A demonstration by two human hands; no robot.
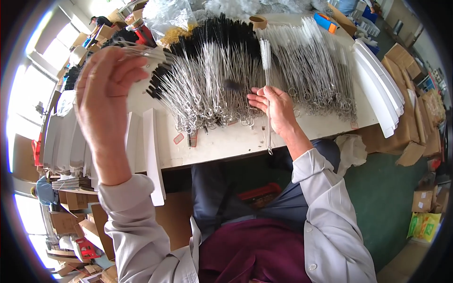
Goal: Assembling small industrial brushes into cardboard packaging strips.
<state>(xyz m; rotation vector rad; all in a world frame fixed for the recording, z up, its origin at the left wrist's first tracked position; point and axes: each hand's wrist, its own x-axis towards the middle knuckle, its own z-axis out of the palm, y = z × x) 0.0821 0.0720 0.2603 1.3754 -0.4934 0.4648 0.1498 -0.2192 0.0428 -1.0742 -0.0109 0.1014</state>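
In my right hand [278, 107] a thin wire brush [265, 56] stands upright, white bristles up and ring end down past the table's front edge. Thumb and fingers pinch its stem. My left hand [106, 82] is raised at the left, smeared by motion, its fingers curled around thin wire stems [151, 53]. A blurred black bristle tip [232, 85] shows near the middle; I cannot tell whether it belongs to those stems. Between and beyond my hands lie a heap of black-bristled wire brushes [207, 61] and, right of it, a heap of white-bristled ones [316, 70].
White curved strips [380, 87] stack along the table's right end; more strips [151, 146] stand at the left. A tape roll [257, 21] and an orange-blue tool [325, 22] lie at the back near clear plastic bags [167, 16]. Cardboard boxes [410, 108] stand on the right.
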